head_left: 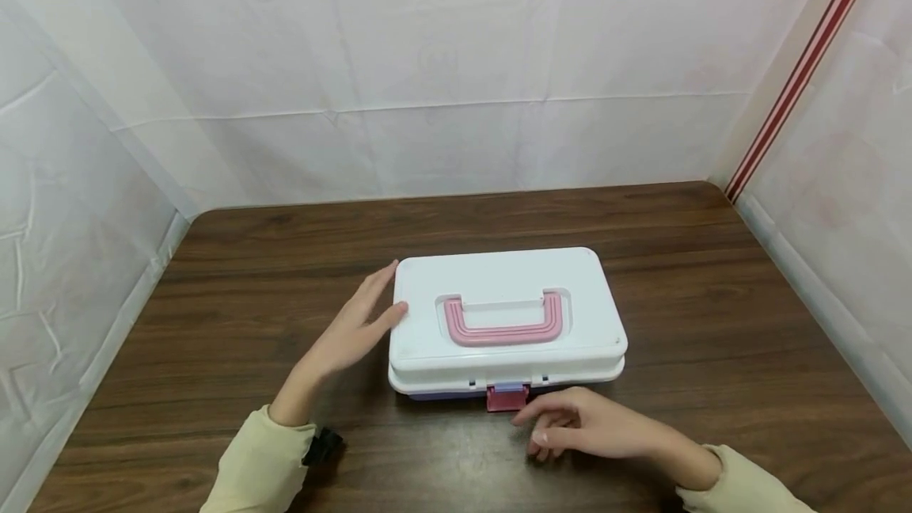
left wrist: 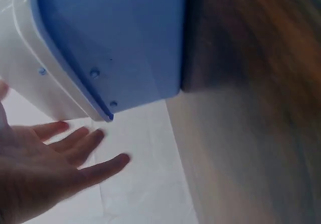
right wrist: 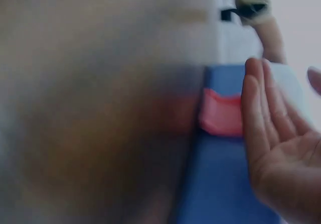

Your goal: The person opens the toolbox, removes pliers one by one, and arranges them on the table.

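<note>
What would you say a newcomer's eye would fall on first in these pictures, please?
Probably the white box with its pink handle, lying shut in the middle of the dark wooden table. Next, the two hands flanking it: the left hand touches the box's left edge with straight fingers, and the right hand is just in front of the pink latch.

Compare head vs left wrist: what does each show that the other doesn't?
Head only: the box's white lid with its pink handle, the pink latch at the front, and the right hand near that latch.
Left wrist only: the box's blue base under the white rim, close up.
Both: the left hand with straight fingers at the box's left end, and the dark wooden table.
</note>
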